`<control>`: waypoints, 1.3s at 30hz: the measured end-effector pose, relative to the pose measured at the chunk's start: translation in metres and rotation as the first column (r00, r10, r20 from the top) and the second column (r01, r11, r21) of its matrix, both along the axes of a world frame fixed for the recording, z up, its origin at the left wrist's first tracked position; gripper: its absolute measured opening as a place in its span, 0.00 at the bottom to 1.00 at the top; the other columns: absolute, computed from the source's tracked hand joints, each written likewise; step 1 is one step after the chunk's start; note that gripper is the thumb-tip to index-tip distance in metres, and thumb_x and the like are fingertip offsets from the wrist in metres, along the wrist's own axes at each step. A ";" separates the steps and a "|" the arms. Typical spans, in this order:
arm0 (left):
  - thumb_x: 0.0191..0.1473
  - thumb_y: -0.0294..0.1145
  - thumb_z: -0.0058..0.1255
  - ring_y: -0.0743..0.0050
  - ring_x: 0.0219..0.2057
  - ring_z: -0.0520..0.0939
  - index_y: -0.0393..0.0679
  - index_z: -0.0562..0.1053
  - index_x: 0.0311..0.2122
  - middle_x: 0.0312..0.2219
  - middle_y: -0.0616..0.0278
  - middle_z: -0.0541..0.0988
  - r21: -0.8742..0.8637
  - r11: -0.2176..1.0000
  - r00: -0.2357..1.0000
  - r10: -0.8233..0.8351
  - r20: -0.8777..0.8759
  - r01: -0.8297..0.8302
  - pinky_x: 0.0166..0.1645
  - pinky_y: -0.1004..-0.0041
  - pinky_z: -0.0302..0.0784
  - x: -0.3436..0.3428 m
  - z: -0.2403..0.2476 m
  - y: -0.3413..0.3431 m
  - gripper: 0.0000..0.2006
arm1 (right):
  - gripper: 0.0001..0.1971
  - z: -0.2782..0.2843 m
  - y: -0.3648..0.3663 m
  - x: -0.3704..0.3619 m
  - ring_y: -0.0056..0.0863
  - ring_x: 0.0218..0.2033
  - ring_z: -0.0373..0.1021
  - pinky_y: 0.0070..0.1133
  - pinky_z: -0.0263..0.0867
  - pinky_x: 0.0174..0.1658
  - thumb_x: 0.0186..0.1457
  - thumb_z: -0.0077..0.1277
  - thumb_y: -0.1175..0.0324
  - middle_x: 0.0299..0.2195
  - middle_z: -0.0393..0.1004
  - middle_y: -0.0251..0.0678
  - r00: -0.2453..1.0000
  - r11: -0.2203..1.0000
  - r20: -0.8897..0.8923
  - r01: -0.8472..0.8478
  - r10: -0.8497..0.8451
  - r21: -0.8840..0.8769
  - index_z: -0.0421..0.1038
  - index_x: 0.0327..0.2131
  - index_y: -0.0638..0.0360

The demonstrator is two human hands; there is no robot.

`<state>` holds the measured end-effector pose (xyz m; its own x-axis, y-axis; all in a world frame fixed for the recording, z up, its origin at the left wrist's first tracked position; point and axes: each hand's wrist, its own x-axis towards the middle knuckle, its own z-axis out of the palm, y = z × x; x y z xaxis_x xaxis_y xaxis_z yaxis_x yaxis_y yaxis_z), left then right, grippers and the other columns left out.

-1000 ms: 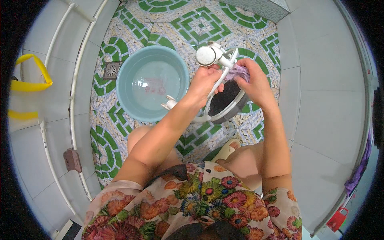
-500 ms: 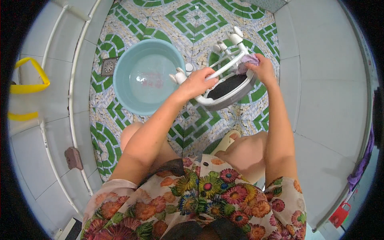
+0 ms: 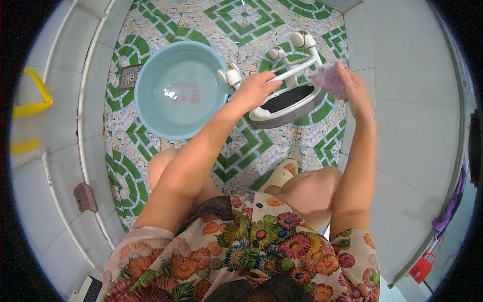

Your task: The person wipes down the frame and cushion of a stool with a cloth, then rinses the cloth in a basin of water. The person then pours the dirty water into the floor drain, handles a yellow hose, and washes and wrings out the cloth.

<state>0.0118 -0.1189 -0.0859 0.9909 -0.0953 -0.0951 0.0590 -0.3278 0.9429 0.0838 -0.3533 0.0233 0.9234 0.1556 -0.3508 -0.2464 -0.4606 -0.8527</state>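
Observation:
A low white-framed stool on caster wheels (image 3: 297, 72) lies upside down on the floor, its dark underside and grey padded edge showing. My left hand (image 3: 256, 92) is closed round one of its white bars, near a caster. Off the stool's right side, my right hand (image 3: 358, 94) grips a crumpled lilac cloth (image 3: 329, 80), slightly blurred and apart from the frame. To the left stands a light blue basin (image 3: 143, 108) with clear water in it, its right rim next to a caster.
Patterned green and white tiles (image 3: 246, 22) cover the floor. A square floor drain (image 3: 129, 77) sits left of the basin. White pipes (image 3: 84, 95) run along the left wall, with a yellow strap (image 3: 35, 108) beside them. A purple cloth (image 3: 445, 214) hangs at the far right.
My right hand has pulled the lilac cloth off the stool's frame and moved right. My left hand keeps its grip, and the stool has tilted slightly.

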 end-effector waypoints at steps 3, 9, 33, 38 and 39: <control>0.52 0.41 0.47 0.68 0.24 0.73 0.44 0.74 0.35 0.22 0.58 0.75 0.000 1.000 1.000 -0.012 -0.024 0.012 0.30 0.71 0.67 0.009 0.007 -0.007 0.13 | 0.15 -0.042 -0.016 0.000 0.24 0.24 0.69 0.21 0.64 0.29 0.51 0.49 0.56 0.25 0.74 0.33 0.947 0.904 -0.061 -0.321 0.317 -0.283 0.74 0.32 0.59; 0.51 0.43 0.48 0.65 0.24 0.75 0.43 0.74 0.35 0.22 0.56 0.75 0.038 0.998 0.999 0.044 0.003 -0.044 0.30 0.69 0.68 0.011 0.005 -0.015 0.14 | 0.11 -0.044 0.014 -0.021 0.34 0.26 0.69 0.24 0.65 0.33 0.42 0.52 0.70 0.24 0.73 0.41 0.830 0.677 0.045 -0.420 0.555 -0.604 0.73 0.31 0.63; 0.51 0.43 0.48 0.62 0.25 0.75 0.42 0.74 0.36 0.23 0.55 0.75 0.110 0.993 0.997 0.027 0.066 -0.035 0.31 0.69 0.69 0.027 0.005 -0.024 0.15 | 0.07 -0.066 0.062 -0.079 0.41 0.35 0.67 0.29 0.64 0.38 0.40 0.53 0.71 0.31 0.69 0.44 0.522 0.475 0.095 -0.667 0.847 -0.574 0.72 0.27 0.60; 0.51 0.41 0.49 0.75 0.23 0.71 0.40 0.74 0.36 0.20 0.61 0.74 -0.024 1.000 1.000 0.016 0.021 -0.015 0.29 0.73 0.67 0.025 0.001 -0.020 0.14 | 0.07 -0.062 0.033 -0.045 0.40 0.33 0.67 0.28 0.64 0.37 0.37 0.52 0.78 0.30 0.67 0.43 0.710 0.665 0.136 -0.552 0.691 -0.503 0.71 0.25 0.62; 0.51 0.41 0.49 0.75 0.23 0.71 0.40 0.74 0.36 0.20 0.61 0.74 -0.023 1.000 1.000 0.018 0.019 -0.018 0.29 0.73 0.67 0.025 0.003 -0.021 0.14 | 0.06 -0.058 0.027 -0.040 0.40 0.32 0.67 0.27 0.64 0.37 0.36 0.53 0.78 0.29 0.67 0.43 0.720 0.699 0.172 -0.542 0.672 -0.466 0.71 0.25 0.62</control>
